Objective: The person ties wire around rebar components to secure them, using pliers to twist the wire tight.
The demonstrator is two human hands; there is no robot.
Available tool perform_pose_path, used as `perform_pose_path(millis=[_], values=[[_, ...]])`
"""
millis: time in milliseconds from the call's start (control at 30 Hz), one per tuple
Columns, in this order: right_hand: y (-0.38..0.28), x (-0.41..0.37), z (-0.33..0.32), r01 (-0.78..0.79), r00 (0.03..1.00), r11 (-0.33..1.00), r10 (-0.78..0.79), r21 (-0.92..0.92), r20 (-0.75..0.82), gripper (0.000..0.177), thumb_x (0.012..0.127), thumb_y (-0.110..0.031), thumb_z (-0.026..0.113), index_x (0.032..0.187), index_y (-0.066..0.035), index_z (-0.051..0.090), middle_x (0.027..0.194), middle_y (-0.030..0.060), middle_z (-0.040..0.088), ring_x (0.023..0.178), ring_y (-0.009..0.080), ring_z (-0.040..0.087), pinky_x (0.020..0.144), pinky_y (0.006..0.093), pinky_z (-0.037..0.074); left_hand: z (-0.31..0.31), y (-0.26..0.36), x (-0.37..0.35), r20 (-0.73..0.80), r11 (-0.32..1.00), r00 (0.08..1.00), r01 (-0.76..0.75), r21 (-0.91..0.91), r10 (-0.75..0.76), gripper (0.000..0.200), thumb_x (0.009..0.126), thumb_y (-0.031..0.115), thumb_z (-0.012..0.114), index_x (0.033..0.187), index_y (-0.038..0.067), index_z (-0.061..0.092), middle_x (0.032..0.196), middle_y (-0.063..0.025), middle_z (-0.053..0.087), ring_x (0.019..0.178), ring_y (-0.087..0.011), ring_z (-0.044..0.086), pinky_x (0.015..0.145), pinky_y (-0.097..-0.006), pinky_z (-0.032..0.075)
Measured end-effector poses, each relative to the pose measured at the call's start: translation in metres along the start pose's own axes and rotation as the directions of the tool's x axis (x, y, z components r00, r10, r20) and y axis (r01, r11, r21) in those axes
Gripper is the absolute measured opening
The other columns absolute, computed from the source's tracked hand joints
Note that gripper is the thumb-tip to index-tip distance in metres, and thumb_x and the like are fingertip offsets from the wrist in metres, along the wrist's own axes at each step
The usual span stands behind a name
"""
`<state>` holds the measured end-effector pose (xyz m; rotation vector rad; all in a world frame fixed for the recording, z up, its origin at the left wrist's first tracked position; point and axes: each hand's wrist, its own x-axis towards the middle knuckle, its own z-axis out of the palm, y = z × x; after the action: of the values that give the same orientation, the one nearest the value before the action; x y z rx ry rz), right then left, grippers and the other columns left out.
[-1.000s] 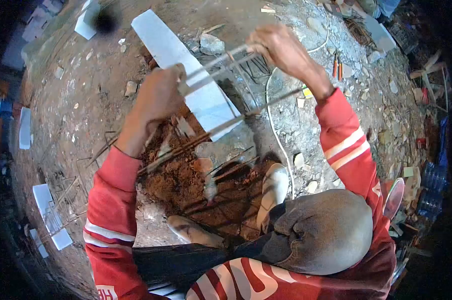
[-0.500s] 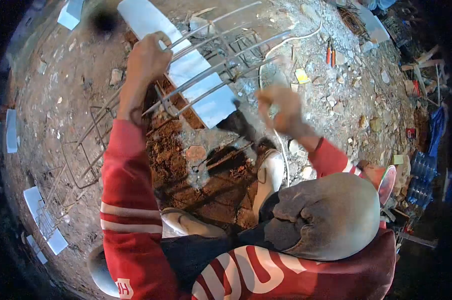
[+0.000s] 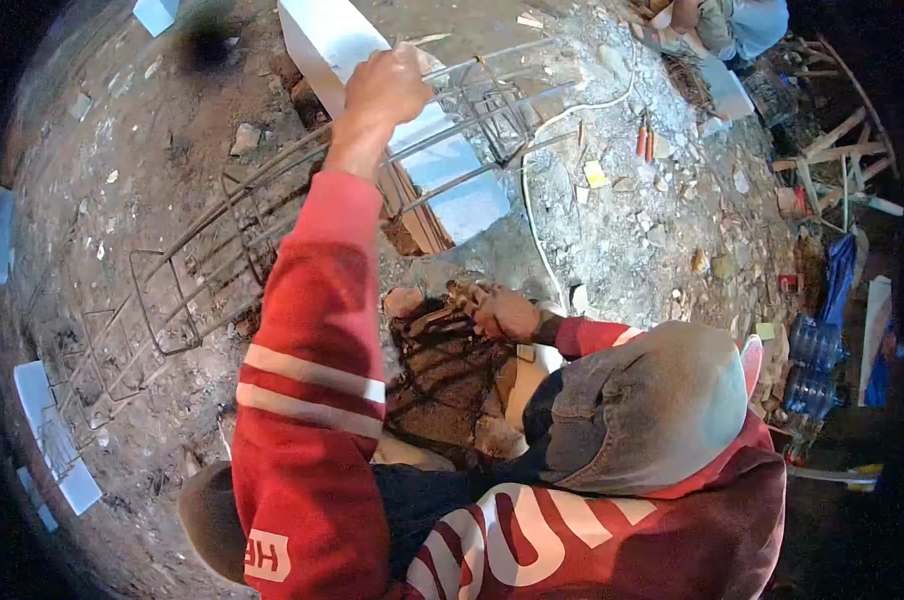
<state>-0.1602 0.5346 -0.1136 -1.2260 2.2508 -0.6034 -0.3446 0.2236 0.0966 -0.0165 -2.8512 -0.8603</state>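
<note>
Your right hand point(image 3: 502, 312) dropped toward the dirt point(image 3: 442, 385), couldn't tell its grip. Your left hand point(image 3: 387, 85) gripped the metal cage point(image 3: 434, 138) over the near end of the white block point(image 3: 462, 195); firm, steady holding seemed smart.

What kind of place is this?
It looks like a building site, perhaps a rough work yard. The clues are the long frame of metal rods in the person's left hand, the rubble-strewn ground and the red-handled tool lying there.

Head camera: head-worn, facing forward and steeply down
Left sleeve point(image 3: 317, 290): close beneath
Ground point(image 3: 632, 260): farther off, seen wide
</note>
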Motion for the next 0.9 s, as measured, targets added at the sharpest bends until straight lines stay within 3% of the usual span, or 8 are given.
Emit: perform_pose_path(millis=[33,100,200,367,467,667,767,900], values=[[0.001,0.0,0.0,-0.006,1.0,0.999,0.004,0.052,0.03,0.056,0.087,-0.019,0.063,0.137,-0.008,0.04,0.118,0.0147,0.059,0.08,0.0271,0.064,0.067,0.0358,0.052,-0.002,0.006,-0.002,-0.01,1.0,1.0,-0.008,-0.012,0.008,0.035,0.074,0.02,0.068,0.104,0.002,0.069,0.104,-0.0246,0.068,0.1,-0.041,0.066,0.088,-0.0476,0.052],[-0.027,-0.003,-0.054,-0.04,0.97,0.889,0.145,-0.456,0.197,0.06,0.082,-0.02,0.067,0.134,-0.006,0.04,0.115,0.0188,0.057,0.074,0.0317,0.064,0.064,0.0397,0.052,-0.004,0.012,-0.004,-0.014,0.996,0.996,0.084,0.002,-0.084,0.036,0.074,0.019,0.067,0.105,0.002,0.069,0.105,-0.0238,0.069,0.098,-0.0415,0.066,0.087,-0.0476,0.052],[-0.036,-0.036,-0.114,-0.095,0.975,0.801,0.194,-0.591,0.107,0.056,0.073,-0.024,0.071,0.119,-0.005,0.047,0.113,0.0213,0.052,0.103,0.0343,0.058,0.085,0.0485,0.046,-0.02,0.022,-0.005,0.117,0.989,0.984,0.137,-0.046,-0.131,0.038,0.074,0.026,0.063,0.104,0.003,0.07,0.109,-0.0221,0.069,0.101,-0.0398,0.066,0.087,-0.0437,0.053],[-0.007,-0.091,-0.141,-0.669,0.739,0.668,0.547,-0.327,-0.394,0.051,0.067,-0.011,0.068,0.114,-0.002,0.052,0.11,0.0234,0.052,0.093,0.0439,0.055,0.08,0.0536,0.041,-0.021,0.032,-0.008,0.06,0.975,0.977,0.211,-0.065,-0.207,0.058,0.085,0.055,0.054,0.109,0.006,0.072,0.117,-0.0188,0.067,0.109,-0.0375,0.064,0.092,-0.0438,0.05],[0.048,-0.104,-0.107,-0.774,0.577,0.621,0.613,-0.122,-0.54,0.041,0.068,-0.01,0.064,0.107,-0.006,0.055,0.1,0.0248,0.054,0.088,0.0457,0.057,0.074,0.0543,0.047,-0.022,0.039,0.0,0.114,0.967,0.967,0.24,-0.084,-0.23,0.068,0.084,0.067,0.053,0.106,0.006,0.073,0.115,-0.0214,0.067,0.108,-0.0386,0.064,0.09,-0.0466,0.051],[0.085,-0.08,-0.061,-0.684,0.613,0.729,0.585,0.014,-0.531,0.039,0.068,-0.012,0.07,0.104,-0.004,0.056,0.097,0.024,0.059,0.086,0.044,0.058,0.076,0.0498,0.05,-0.017,0.061,0.005,0.169,0.957,0.942,0.289,0.024,-0.288,0.077,0.077,0.076,0.057,0.099,0.004,0.075,0.103,-0.022,0.071,0.101,-0.038,0.067,0.083,-0.0469,0.053],[0.113,-0.061,-0.069,-0.446,0.779,0.856,0.228,-0.26,-0.584,0.04,0.078,-0.017,0.069,0.113,-0.002,0.056,0.103,0.0208,0.061,0.093,0.0362,0.061,0.079,0.043,0.051,-0.004,0.056,0.015,0.149,0.94,0.928,0.332,0.08,-0.34,0.082,0.073,0.077,0.061,0.101,0.001,0.073,0.104,-0.0228,0.07,0.1,-0.0379,0.067,0.084,-0.0459,0.053],[0.146,-0.006,-0.141,-0.357,0.547,0.925,0.32,0.13,-0.774,0.031,0.083,-0.014,0.062,0.111,0.0,0.062,0.092,0.0183,0.066,0.082,0.0342,0.064,0.074,0.0382,0.052,0.006,0.046,0.027,0.198,0.891,0.871,0.452,0.032,-0.449,0.079,0.068,0.068,0.074,0.101,-0.004,0.068,0.105,-0.024,0.069,0.101,-0.0365,0.068,0.086,-0.0429,0.053]])
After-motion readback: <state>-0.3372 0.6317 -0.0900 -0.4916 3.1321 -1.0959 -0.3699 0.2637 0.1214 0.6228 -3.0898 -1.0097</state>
